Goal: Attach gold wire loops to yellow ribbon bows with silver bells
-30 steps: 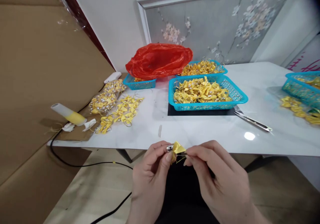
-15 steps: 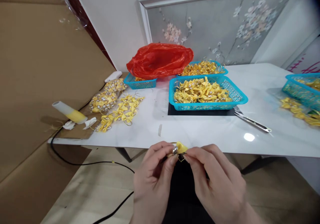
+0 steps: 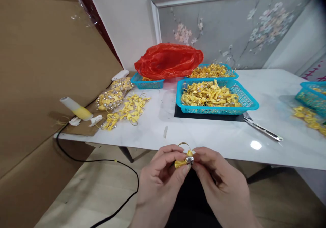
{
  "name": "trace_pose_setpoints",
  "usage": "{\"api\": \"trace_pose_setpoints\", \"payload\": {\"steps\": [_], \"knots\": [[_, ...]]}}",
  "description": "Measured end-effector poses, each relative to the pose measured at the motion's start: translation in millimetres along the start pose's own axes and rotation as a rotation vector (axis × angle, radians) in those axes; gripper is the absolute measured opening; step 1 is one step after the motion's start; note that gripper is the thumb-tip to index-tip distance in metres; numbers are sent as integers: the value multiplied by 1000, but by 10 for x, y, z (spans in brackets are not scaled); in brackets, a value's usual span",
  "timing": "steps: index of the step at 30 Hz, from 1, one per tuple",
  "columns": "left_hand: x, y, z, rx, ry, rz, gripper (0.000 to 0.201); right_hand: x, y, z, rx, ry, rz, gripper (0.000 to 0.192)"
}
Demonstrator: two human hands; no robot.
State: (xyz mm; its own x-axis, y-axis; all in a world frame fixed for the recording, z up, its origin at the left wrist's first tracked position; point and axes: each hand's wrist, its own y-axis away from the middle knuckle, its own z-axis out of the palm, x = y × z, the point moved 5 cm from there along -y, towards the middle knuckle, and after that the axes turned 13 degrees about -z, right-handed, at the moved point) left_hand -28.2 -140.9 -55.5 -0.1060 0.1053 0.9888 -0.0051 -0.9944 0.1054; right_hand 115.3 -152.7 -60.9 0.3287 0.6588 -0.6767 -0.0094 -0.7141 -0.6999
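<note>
A small yellow ribbon bow with a silver bell [image 3: 189, 159] is held up between my two hands, just beyond the table's front edge. My left hand [image 3: 163, 177] is closed, pinching the bow from the left with thumb and fingers. From the other side my right hand [image 3: 219, 177] is closed too, its thumb and fingertips pressed against the bell and ribbon. A thin golden loop of cord arches above the fingers. What else the fingertips cover is hidden.
On the white table [image 3: 203, 133] stands a blue basket [image 3: 216, 110] of yellow bows, with scissor-like snips [image 3: 263, 129] beside it. Behind sits a red plastic bag [image 3: 168, 61]. More bows [image 3: 133, 107] and a yellow-white thread cone [image 3: 76, 108] lie left. Another blue basket [image 3: 312, 97] is right.
The bow has turned between my fingers, so the bell now faces right and the cord loop stands up. My right fingers have come closer to the left ones. The view has shifted slightly.
</note>
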Motion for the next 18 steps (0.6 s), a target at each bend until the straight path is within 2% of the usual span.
{"api": "trace_pose_setpoints", "payload": {"steps": [3,8,10,13,16,18], "knots": [[23,0,2,25,-62,28,20,-30,31,-30,-64,70,-33,23],[91,41,14,86,-260,168,23,-142,34,-33,-237,249,-251,26],[108,64,34,101,-358,228,26,-162,30,-18,-268,337,-327,26],[115,79,59,115,-422,295,29,-166,19,12,-255,444,-389,28],[82,46,66,97,-392,274,30,-177,-18,20,-198,536,-408,30],[49,11,56,82,-346,243,28,-218,-59,-38,-113,556,-412,26]]}}
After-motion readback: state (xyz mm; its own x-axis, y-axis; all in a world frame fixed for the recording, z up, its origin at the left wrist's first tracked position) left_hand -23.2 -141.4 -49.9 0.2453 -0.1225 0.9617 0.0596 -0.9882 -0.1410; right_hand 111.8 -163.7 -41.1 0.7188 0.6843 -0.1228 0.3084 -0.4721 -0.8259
